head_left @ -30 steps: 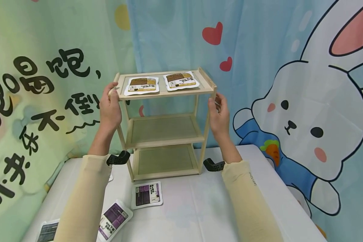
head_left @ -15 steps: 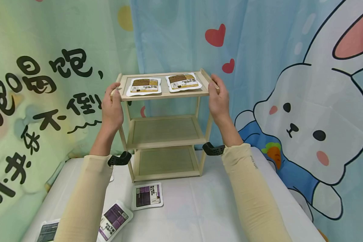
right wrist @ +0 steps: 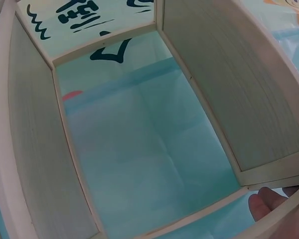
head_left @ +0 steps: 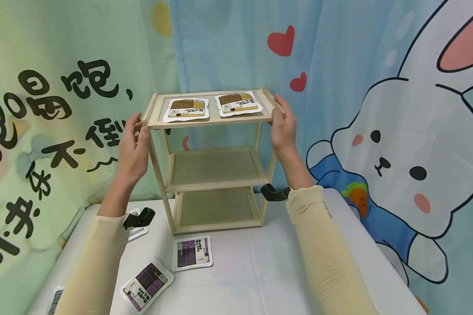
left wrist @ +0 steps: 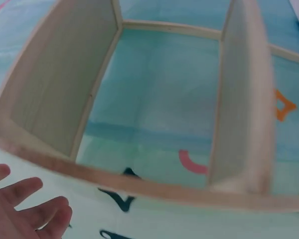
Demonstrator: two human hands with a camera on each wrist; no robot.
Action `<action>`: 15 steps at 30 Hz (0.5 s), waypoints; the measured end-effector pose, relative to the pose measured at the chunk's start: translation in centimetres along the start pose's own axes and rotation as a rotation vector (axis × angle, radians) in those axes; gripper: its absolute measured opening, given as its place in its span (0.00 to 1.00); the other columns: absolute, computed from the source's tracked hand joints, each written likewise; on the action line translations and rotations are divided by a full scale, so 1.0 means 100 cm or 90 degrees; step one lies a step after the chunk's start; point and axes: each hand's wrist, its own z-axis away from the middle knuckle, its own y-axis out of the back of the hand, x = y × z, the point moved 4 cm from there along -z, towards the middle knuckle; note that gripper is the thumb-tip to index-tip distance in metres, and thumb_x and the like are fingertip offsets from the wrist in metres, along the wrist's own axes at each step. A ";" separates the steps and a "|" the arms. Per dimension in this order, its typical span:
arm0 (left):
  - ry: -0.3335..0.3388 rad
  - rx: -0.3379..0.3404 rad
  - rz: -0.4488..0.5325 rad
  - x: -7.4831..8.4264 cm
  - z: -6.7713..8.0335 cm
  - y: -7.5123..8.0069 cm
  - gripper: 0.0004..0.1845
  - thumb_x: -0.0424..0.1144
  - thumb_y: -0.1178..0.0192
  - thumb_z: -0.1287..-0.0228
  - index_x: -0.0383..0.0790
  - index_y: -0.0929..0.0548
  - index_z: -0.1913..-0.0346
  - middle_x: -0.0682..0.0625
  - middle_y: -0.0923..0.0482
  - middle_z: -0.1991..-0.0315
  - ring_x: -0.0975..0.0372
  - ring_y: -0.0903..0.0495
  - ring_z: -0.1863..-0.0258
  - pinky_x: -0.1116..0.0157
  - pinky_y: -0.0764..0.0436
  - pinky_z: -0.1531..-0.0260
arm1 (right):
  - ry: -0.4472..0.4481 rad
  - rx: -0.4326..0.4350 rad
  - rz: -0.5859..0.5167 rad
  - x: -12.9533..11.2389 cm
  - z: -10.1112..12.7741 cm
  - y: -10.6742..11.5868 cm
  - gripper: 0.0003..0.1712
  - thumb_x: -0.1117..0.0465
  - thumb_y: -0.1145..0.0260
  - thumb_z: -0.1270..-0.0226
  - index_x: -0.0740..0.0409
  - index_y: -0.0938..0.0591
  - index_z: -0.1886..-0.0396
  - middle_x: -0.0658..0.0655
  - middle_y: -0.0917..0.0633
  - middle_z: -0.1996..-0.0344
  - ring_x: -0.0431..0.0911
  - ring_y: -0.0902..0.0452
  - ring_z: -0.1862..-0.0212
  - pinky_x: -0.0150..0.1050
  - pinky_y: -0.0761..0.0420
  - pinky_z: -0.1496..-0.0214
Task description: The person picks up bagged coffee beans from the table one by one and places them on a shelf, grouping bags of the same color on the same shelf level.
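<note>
Head view shows the wooden rack [head_left: 214, 175] standing on the white surface [head_left: 260, 271], two packets [head_left: 210, 106] on its top shelf. Right hand [head_left: 282, 127] grips the top right edge; left hand [head_left: 133, 146] hangs loose-fingered just beside the left post. A one-sided pull could tip it, sliding the packets off.

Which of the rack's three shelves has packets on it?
The top shelf: two brown-labelled packets lie on it side by side; the middle and bottom shelves are bare.
</note>
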 end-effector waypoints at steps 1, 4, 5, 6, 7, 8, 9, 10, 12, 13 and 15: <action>-0.006 0.000 -0.006 -0.002 0.006 0.002 0.30 0.49 0.58 0.24 0.40 0.43 0.26 0.35 0.36 0.34 0.42 0.32 0.39 0.43 0.33 0.44 | 0.001 0.002 0.002 0.000 0.000 0.000 0.31 0.62 0.60 0.30 0.62 0.35 0.28 0.63 0.33 0.33 0.49 0.33 0.37 0.38 0.30 0.39; -0.001 -0.008 -0.031 -0.011 0.027 0.005 0.27 0.46 0.55 0.24 0.36 0.38 0.28 0.34 0.34 0.35 0.41 0.32 0.38 0.42 0.33 0.43 | 0.000 0.006 -0.001 -0.001 0.000 -0.001 0.31 0.63 0.60 0.30 0.61 0.35 0.28 0.63 0.33 0.33 0.49 0.33 0.38 0.39 0.30 0.39; 0.003 -0.013 -0.041 -0.014 0.035 0.006 0.27 0.45 0.54 0.24 0.35 0.37 0.29 0.34 0.34 0.35 0.41 0.33 0.37 0.42 0.34 0.43 | 0.000 0.008 -0.001 0.000 0.000 -0.001 0.31 0.63 0.60 0.30 0.61 0.35 0.28 0.63 0.33 0.33 0.49 0.33 0.38 0.39 0.30 0.39; 0.006 -0.017 -0.053 -0.018 0.043 0.006 0.26 0.44 0.53 0.24 0.33 0.35 0.30 0.35 0.33 0.35 0.41 0.33 0.37 0.42 0.34 0.43 | -0.001 0.010 -0.002 0.000 0.000 -0.001 0.31 0.63 0.60 0.30 0.61 0.34 0.28 0.63 0.33 0.33 0.49 0.33 0.38 0.39 0.29 0.40; 0.006 -0.023 -0.062 -0.021 0.051 0.005 0.25 0.42 0.52 0.24 0.32 0.34 0.31 0.35 0.32 0.36 0.41 0.34 0.36 0.42 0.34 0.43 | -0.002 0.013 -0.002 0.000 0.000 -0.001 0.31 0.63 0.59 0.30 0.61 0.34 0.28 0.63 0.33 0.33 0.49 0.33 0.38 0.39 0.29 0.40; 0.009 -0.028 -0.072 -0.024 0.059 0.005 0.23 0.40 0.51 0.25 0.32 0.32 0.33 0.35 0.32 0.36 0.41 0.34 0.36 0.42 0.34 0.43 | -0.004 0.014 -0.003 0.000 0.000 0.000 0.30 0.63 0.60 0.30 0.61 0.34 0.28 0.63 0.33 0.33 0.49 0.33 0.38 0.39 0.29 0.40; 0.007 -0.033 -0.082 -0.026 0.067 0.004 0.23 0.38 0.50 0.26 0.31 0.31 0.34 0.35 0.31 0.37 0.42 0.34 0.37 0.43 0.34 0.43 | -0.004 0.015 -0.003 0.001 0.001 0.000 0.30 0.62 0.60 0.30 0.61 0.34 0.29 0.62 0.33 0.33 0.49 0.33 0.38 0.39 0.29 0.40; 0.006 -0.038 -0.092 -0.029 0.075 0.003 0.22 0.37 0.48 0.26 0.31 0.30 0.35 0.36 0.30 0.37 0.43 0.33 0.37 0.44 0.33 0.44 | -0.005 0.016 -0.005 0.001 0.001 0.000 0.30 0.62 0.60 0.30 0.61 0.34 0.29 0.62 0.33 0.33 0.49 0.32 0.38 0.39 0.29 0.40; 0.010 -0.055 -0.126 -0.034 0.091 -0.001 0.20 0.37 0.47 0.27 0.32 0.27 0.36 0.38 0.28 0.39 0.48 0.25 0.46 0.49 0.26 0.52 | 0.001 0.019 -0.009 0.001 0.001 0.000 0.30 0.62 0.59 0.30 0.62 0.34 0.29 0.63 0.33 0.33 0.49 0.32 0.38 0.39 0.29 0.40; 0.017 -0.068 -0.143 -0.038 0.099 -0.003 0.20 0.37 0.46 0.28 0.33 0.26 0.37 0.38 0.27 0.40 0.51 0.21 0.55 0.52 0.24 0.58 | 0.004 0.020 -0.009 0.001 0.001 0.000 0.30 0.62 0.59 0.30 0.62 0.34 0.29 0.63 0.33 0.33 0.49 0.32 0.38 0.39 0.29 0.40; 0.036 -0.097 -0.175 -0.045 0.114 -0.008 0.20 0.39 0.45 0.28 0.36 0.24 0.38 0.40 0.25 0.41 0.56 0.22 0.73 0.58 0.24 0.71 | 0.010 0.021 -0.007 0.003 0.001 0.000 0.30 0.62 0.59 0.30 0.62 0.34 0.29 0.64 0.32 0.34 0.49 0.32 0.38 0.38 0.29 0.40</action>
